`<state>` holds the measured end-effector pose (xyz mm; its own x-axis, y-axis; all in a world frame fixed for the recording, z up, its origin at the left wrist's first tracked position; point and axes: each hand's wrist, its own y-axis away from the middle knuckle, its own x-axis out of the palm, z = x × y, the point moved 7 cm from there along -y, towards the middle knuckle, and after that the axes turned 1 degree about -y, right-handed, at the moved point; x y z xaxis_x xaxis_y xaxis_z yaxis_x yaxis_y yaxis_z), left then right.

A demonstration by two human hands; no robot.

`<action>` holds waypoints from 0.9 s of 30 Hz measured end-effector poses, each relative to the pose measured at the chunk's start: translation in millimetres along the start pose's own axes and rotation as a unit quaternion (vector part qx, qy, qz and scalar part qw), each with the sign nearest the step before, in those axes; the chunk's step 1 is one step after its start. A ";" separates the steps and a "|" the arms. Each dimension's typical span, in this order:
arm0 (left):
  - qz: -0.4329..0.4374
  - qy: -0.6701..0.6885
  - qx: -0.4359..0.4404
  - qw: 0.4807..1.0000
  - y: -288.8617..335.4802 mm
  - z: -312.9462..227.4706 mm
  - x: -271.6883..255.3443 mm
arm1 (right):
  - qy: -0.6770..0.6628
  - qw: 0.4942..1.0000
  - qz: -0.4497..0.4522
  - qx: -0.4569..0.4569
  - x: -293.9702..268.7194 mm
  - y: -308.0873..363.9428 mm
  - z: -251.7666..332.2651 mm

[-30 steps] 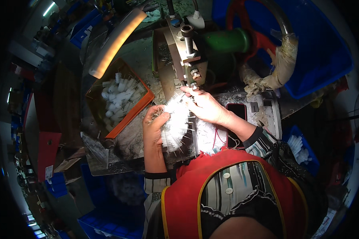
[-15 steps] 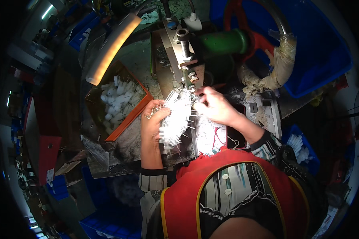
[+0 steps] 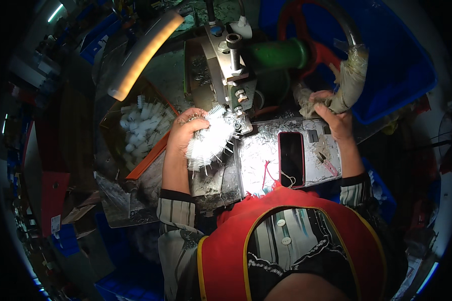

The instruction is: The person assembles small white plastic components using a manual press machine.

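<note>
My left hand [image 3: 178,133] is closed around a bunch of small white bristle brushes [image 3: 208,145] with thin wire ends. The bunch is held up against the metal head of a bench press [image 3: 234,75], and strong glare washes out its middle. Whether one brush sits inside the press head, I cannot tell. Off to the right, my right hand [image 3: 338,123] is wrapped around the lower end of a curved lever handle [image 3: 355,67], which is bound in tan wrapping. The handle joins a red wheel [image 3: 311,45] on the green machine body [image 3: 281,54].
An orange bin [image 3: 148,158] of white brushes stands left of my left hand. On the pale, littered worktop lies a phone in a red case [image 3: 291,155], beside a red cord [image 3: 266,173]. A lit lamp [image 3: 145,55] overhangs the upper left. A large blue bin [image 3: 402,65] is behind the lever.
My right hand has left the press head and moved right onto the wrapped handle, uncovering the phone. My left hand and the brushes have shifted slightly left.
</note>
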<state>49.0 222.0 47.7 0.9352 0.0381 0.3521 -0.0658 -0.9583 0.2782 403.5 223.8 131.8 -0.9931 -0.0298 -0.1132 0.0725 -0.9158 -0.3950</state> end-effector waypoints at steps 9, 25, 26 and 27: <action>-0.006 0.017 -0.005 1.000 -11.7 1.3 -11.6 | -0.012 0.985 -0.078 0.153 -13.2 -16.3 23.4; 0.009 -0.014 -0.014 1.000 -18.7 -6.9 -8.2 | -0.076 0.986 -0.103 0.105 -12.5 -42.3 52.6; 0.006 -0.013 -0.011 1.000 -19.5 -8.1 -11.2 | -0.083 0.991 -0.084 0.063 -13.4 -31.1 31.1; 0.019 -0.032 -0.007 0.999 -24.5 -9.5 -8.6 | -0.095 0.993 -0.061 0.027 -13.9 -19.1 -2.5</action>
<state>39.2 247.8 46.3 0.9522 -0.0164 0.3049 -0.1057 -0.9546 0.2786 416.2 242.7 138.6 -0.9941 0.0125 0.1076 -0.0492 -0.9371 -0.3457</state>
